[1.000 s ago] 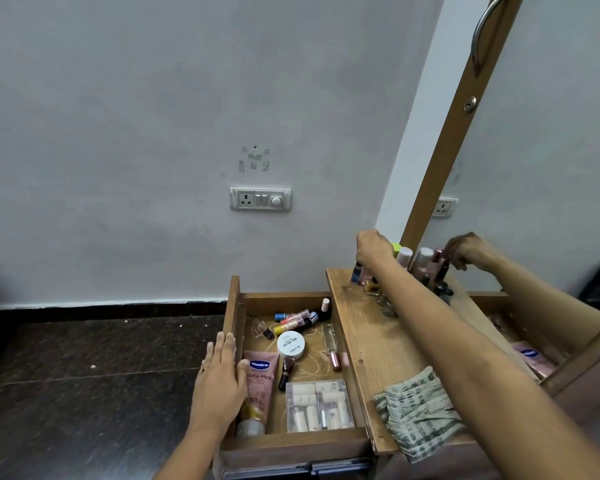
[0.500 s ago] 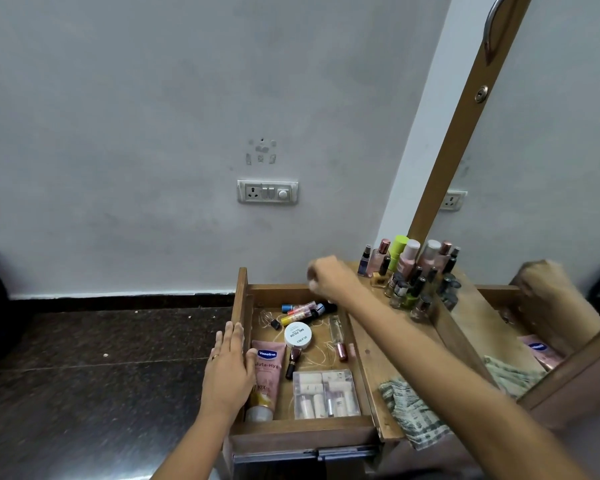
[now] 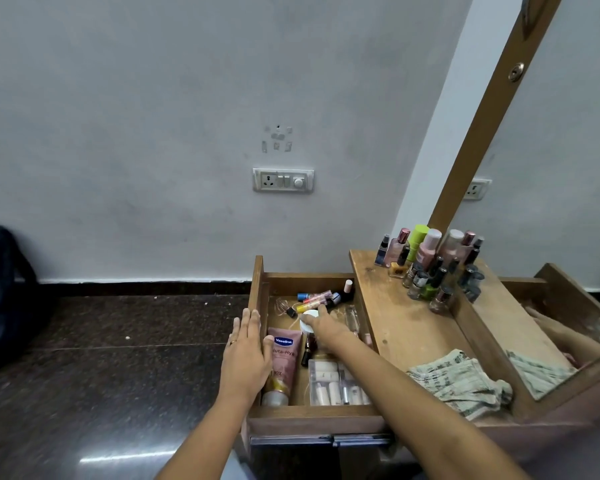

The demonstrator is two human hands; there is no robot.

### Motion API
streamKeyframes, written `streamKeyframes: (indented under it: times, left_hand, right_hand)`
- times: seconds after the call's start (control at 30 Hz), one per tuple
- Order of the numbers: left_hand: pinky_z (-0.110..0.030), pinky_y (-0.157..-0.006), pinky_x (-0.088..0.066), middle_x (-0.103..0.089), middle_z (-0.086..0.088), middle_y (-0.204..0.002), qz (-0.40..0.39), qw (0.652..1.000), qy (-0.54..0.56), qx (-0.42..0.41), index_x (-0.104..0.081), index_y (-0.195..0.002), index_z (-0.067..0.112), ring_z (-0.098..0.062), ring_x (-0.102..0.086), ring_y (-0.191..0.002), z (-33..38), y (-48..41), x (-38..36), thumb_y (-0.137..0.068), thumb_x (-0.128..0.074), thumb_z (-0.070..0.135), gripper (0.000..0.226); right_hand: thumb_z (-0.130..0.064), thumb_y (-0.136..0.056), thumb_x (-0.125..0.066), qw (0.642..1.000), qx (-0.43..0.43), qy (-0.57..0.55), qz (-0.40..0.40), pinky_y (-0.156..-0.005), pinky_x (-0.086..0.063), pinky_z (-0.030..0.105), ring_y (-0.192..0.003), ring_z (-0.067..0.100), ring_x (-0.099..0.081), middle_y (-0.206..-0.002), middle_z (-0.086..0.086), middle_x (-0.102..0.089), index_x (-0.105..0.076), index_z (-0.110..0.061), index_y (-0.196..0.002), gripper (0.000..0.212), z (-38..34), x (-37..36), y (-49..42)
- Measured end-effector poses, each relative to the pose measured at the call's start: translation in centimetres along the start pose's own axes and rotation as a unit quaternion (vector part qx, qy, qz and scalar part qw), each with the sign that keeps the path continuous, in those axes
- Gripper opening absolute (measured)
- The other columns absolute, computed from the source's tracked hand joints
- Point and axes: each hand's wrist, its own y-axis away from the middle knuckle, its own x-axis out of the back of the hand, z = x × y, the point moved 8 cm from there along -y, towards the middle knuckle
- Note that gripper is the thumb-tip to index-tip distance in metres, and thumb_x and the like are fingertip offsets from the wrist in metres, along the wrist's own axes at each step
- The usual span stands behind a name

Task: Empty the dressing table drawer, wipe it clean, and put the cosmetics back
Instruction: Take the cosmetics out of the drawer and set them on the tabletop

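Observation:
The wooden drawer (image 3: 258,292) stands pulled out and holds several cosmetics. Among them are a pink Vaseline tube (image 3: 283,362), a clear box of small bottles (image 3: 336,386), a dark lipstick (image 3: 309,348), coloured tubes (image 3: 314,299) at the back and a white round jar (image 3: 305,323). My left hand (image 3: 245,355) lies flat on the drawer's left wall, thumb against the Vaseline tube. My right hand (image 3: 328,329) reaches into the drawer and lies over the white jar, with fingers stretched toward the coloured tubes. Whether it grips anything is unclear.
Several nail polish and perfume bottles (image 3: 426,268) stand at the back of the dressing table top (image 3: 395,323), against the mirror (image 3: 551,202). A crumpled patterned cloth (image 3: 461,382) lies near its front edge. A dark bag (image 3: 0,289) sits on the floor, far left.
My right hand left the bottles on the table top, crossed to the left and came down into the drawer onto the white jar. My left hand stayed on the drawer wall.

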Motion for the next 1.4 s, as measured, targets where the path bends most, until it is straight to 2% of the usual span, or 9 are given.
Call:
streamKeyframes:
  times: [0.1, 0.23, 0.4, 0.57, 0.77, 0.93, 1.1, 1.23, 1.4]
  left_hand:
    - [-0.036, -0.118, -0.018, -0.008, 0.003, -0.162, 0.002, 1.000, -0.003, -0.001, -0.014, -0.155, 0.020, -0.017, -0.003, -0.149, 0.0, 0.0, -0.1, -0.101, -0.036, 0.041, 0.061]
    - [-0.037, -0.117, -0.018, -0.008, 0.004, -0.162, 0.003, 1.000, -0.002, 0.002, -0.014, -0.154, 0.021, -0.016, -0.002, -0.149, 0.0, 0.0, -0.1, -0.101, -0.036, 0.042, 0.061]
    - [-0.037, -0.117, -0.017, -0.007, 0.004, -0.162, 0.001, 1.000, -0.003, 0.005, -0.013, -0.155, 0.022, -0.016, -0.001, -0.149, -0.1, -0.1, -0.2, -0.101, -0.036, 0.042, 0.062]
    - [-0.038, -0.117, -0.019, -0.007, 0.005, -0.162, 0.003, 1.000, 0.001, 0.009, -0.015, -0.154, 0.022, -0.016, -0.002, -0.149, -0.3, -0.1, -0.4, -0.100, -0.037, 0.043, 0.062]
    - [-0.039, -0.117, -0.019, -0.008, 0.004, -0.161, 0.003, 1.000, 0.004, 0.002, -0.016, -0.154, 0.021, -0.017, -0.002, -0.149, -0.3, -0.1, -0.3, -0.101, -0.037, 0.042, 0.061]
    - [-0.039, -0.117, -0.020, -0.008, 0.003, -0.161, 0.004, 1.000, 0.001, -0.003, -0.017, -0.154, 0.020, -0.017, -0.003, -0.149, -0.1, -0.1, -0.3, -0.101, -0.036, 0.041, 0.060]
    - [-0.040, -0.118, -0.020, -0.008, 0.003, -0.162, 0.002, 1.000, 0.002, 0.001, -0.018, -0.154, 0.020, -0.017, -0.003, -0.149, -0.2, -0.1, -0.3, -0.100, -0.036, 0.041, 0.060]
    - [-0.039, -0.117, -0.019, -0.007, 0.003, -0.162, 0.000, 1.000, 0.002, 0.006, -0.016, -0.154, 0.021, -0.017, -0.002, -0.149, -0.2, -0.1, -0.4, -0.100, -0.037, 0.042, 0.061]
    - [-0.039, -0.117, -0.018, -0.007, 0.004, -0.162, 0.000, 1.000, 0.004, 0.004, -0.015, -0.154, 0.021, -0.017, -0.002, -0.149, -0.2, 0.0, -0.3, -0.101, -0.036, 0.042, 0.061]
  right_hand:
    - [0.001, -0.091, -0.051, 0.999, 0.001, 0.029, 0.021, -0.106, -0.039, 0.047, -0.136, 0.040, -0.028, -0.152, 0.015, -0.016, -0.019, -0.030, -0.152, 0.075, 0.1, 0.2, -0.1]
    - [0.000, -0.089, -0.056, 0.999, -0.008, 0.012, 0.042, -0.104, -0.041, 0.046, -0.133, 0.037, -0.032, -0.148, 0.014, -0.024, -0.028, -0.024, -0.148, 0.070, 0.2, 0.5, -0.4]
    - [-0.002, -0.089, -0.056, 0.998, -0.041, -0.010, 0.039, -0.108, -0.035, 0.048, -0.137, 0.042, -0.027, -0.154, 0.020, -0.010, -0.032, -0.021, -0.144, 0.063, 0.7, 0.7, -0.6]
    - [-0.006, -0.090, -0.059, 0.998, -0.050, 0.004, 0.039, -0.104, -0.039, 0.047, -0.135, 0.043, -0.029, -0.150, 0.020, -0.024, -0.031, -0.017, -0.144, 0.062, 0.8, 1.7, -0.1]
    - [-0.026, -0.079, -0.074, 0.981, -0.049, -0.070, 0.175, -0.095, -0.046, 0.040, -0.123, 0.033, -0.042, -0.133, 0.014, -0.040, -0.037, -0.020, -0.136, 0.068, 2.4, 9.5, 3.1]
    - [-0.037, -0.082, -0.069, 0.954, -0.161, -0.109, 0.229, -0.094, -0.045, 0.042, -0.121, 0.035, -0.045, -0.131, 0.018, -0.042, -0.040, -0.013, -0.134, 0.064, 7.7, 13.5, 5.6]
    - [-0.032, -0.091, -0.058, 0.942, -0.243, -0.123, 0.194, -0.094, -0.046, 0.044, -0.125, 0.038, -0.044, -0.136, 0.023, -0.040, -0.040, -0.007, -0.134, 0.052, 11.0, 12.4, 5.9]
    - [-0.022, -0.094, -0.051, 0.939, -0.256, -0.091, 0.209, -0.090, -0.048, 0.040, -0.122, 0.033, -0.046, -0.134, 0.017, -0.044, -0.049, -0.007, -0.129, 0.037, 11.3, 11.8, 6.2]
    - [-0.013, -0.094, -0.054, 0.933, -0.256, -0.046, 0.248, -0.084, -0.050, 0.036, -0.118, 0.028, -0.046, -0.129, 0.012, -0.046, -0.055, -0.006, -0.126, 0.033, 10.7, 11.5, 6.7]
